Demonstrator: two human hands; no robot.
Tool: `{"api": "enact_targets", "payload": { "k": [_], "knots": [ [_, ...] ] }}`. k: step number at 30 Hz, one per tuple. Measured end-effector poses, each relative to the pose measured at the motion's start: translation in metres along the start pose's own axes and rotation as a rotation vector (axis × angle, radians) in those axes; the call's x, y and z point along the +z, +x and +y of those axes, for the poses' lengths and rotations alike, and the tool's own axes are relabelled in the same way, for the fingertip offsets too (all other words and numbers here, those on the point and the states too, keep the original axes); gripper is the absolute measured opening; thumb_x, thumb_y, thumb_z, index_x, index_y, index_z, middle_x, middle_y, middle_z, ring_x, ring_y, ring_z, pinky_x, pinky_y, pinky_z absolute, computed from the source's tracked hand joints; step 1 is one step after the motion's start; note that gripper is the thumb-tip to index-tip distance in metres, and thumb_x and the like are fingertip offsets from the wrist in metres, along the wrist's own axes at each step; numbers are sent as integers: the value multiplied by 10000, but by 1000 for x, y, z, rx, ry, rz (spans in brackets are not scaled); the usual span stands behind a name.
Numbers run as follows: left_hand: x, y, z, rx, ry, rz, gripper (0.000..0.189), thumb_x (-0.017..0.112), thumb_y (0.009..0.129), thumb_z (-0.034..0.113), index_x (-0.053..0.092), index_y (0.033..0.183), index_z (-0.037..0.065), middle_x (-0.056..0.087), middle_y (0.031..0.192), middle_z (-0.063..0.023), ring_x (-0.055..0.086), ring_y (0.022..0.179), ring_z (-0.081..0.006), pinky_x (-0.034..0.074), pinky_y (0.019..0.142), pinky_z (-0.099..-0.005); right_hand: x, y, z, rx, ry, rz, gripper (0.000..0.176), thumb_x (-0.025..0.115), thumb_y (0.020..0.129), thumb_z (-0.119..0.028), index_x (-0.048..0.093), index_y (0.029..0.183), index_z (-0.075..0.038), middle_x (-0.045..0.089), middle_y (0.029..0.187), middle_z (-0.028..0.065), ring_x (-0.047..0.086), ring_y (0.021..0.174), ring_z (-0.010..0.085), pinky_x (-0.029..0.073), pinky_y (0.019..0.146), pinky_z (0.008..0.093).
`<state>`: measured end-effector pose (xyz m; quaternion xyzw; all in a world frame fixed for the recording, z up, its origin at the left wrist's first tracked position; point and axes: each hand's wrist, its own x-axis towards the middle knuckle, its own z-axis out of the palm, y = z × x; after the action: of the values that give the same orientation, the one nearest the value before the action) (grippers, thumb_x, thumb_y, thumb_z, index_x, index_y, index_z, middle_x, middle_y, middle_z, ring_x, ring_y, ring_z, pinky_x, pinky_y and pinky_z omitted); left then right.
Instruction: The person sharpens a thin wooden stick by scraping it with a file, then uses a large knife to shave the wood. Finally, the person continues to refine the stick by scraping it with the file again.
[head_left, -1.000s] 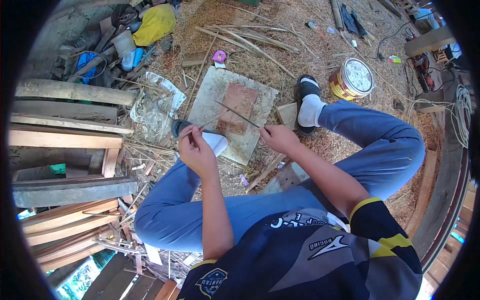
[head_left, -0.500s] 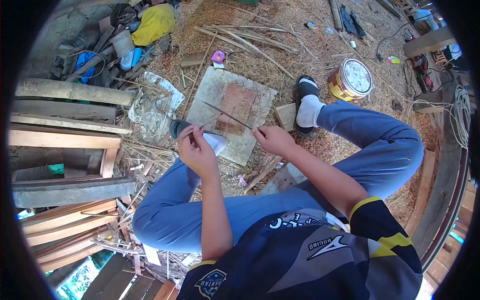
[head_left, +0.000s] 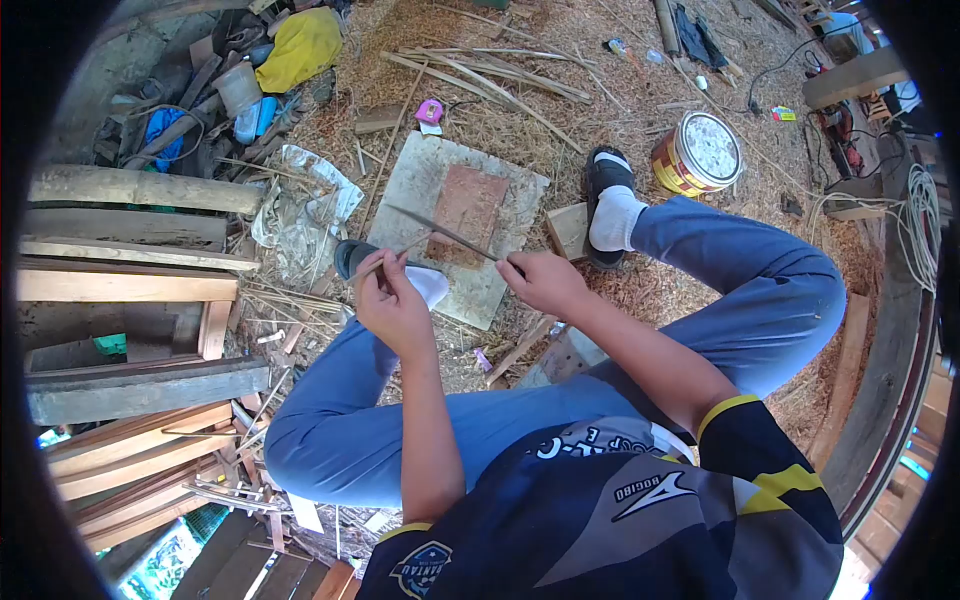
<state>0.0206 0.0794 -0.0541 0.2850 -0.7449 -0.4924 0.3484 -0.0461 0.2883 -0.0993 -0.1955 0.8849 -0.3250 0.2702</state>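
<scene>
My right hand (head_left: 545,283) is closed around the handle end of a knife (head_left: 440,231) with a long, narrow dark blade. The blade points up and to the left, over the brick-red slab (head_left: 468,205) on the grey board (head_left: 415,172). In my left hand (head_left: 393,305), thumb and fingers pinch a thin wooden stick (head_left: 413,243). Its free end slants up to the right and overlaps the blade in this view. Both hands are held above the board's near edge, between my bent legs.
A paint bucket (head_left: 697,155) stands beyond my right foot. A pink tape measure (head_left: 429,112) lies at the board's far edge, with long wooden strips (head_left: 500,80) behind it. Stacked timber frames (head_left: 130,280) line the left. Crumpled plastic (head_left: 300,215) lies beside the board.
The knife has shifted slightly left, its blade tip now farther left over the board. My left hand keeps its pinch on the stick, almost in place.
</scene>
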Motion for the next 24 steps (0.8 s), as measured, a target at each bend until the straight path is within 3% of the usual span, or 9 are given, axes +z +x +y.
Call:
{"api": "enact_targets", "payload": {
  "k": [3, 6, 12, 18, 21, 24],
  "knots": [
    [-1, 1, 1, 19, -21, 13, 175, 632, 1044, 30, 664, 1022, -141, 680, 1067, -164, 748, 915, -237, 659, 799, -327, 2, -1, -1, -121, -39, 31, 484, 510, 1048, -470, 727, 943, -51, 720, 852, 240, 707, 839, 453, 551, 773, 573],
    [-2, 1, 0, 3, 13, 18, 173, 632, 1045, 34, 660, 1029, -136, 680, 1063, -165, 748, 909, -233, 654, 801, -328, 0, 2, 9, 40, -29, -33, 476, 512, 1047, -469, 717, 933, -55, 717, 838, 231, 703, 822, 448, 547, 755, 572],
    [1, 0, 1, 53, 43, 4, 151, 628, 1046, 32, 657, 1059, -116, 690, 1046, -163, 753, 895, -221, 635, 782, -310, -2, -2, 2, -87, -46, 14, 467, 512, 1046, -472, 719, 936, -68, 715, 826, 224, 707, 814, 438, 553, 752, 557],
    [2, -1, 3, 6, 42, 24, 141, 628, 1047, 37, 660, 1058, -101, 707, 991, -155, 751, 892, -214, 616, 784, -317, 0, 4, 22, 49, -59, -32, 483, 503, 1044, -486, 725, 952, -67, 724, 856, 222, 708, 830, 438, 553, 762, 560],
    [0, 0, 2, 50, 30, 9, 143, 635, 1045, 40, 661, 1056, -100, 709, 986, -152, 751, 895, -215, 614, 785, -319, 3, 2, 14, -82, -82, -12, 499, 490, 1046, -495, 729, 963, -65, 731, 885, 223, 711, 850, 438, 553, 777, 563],
    [-3, 3, -1, 42, 64, 17, 141, 634, 1045, 38, 661, 1056, -100, 708, 1007, -158, 752, 895, -218, 612, 780, -315, 5, 4, 21, 83, -47, -39, 499, 487, 1046, -493, 720, 958, -60, 730, 887, 224, 707, 859, 444, 550, 791, 567]
  ]
}}
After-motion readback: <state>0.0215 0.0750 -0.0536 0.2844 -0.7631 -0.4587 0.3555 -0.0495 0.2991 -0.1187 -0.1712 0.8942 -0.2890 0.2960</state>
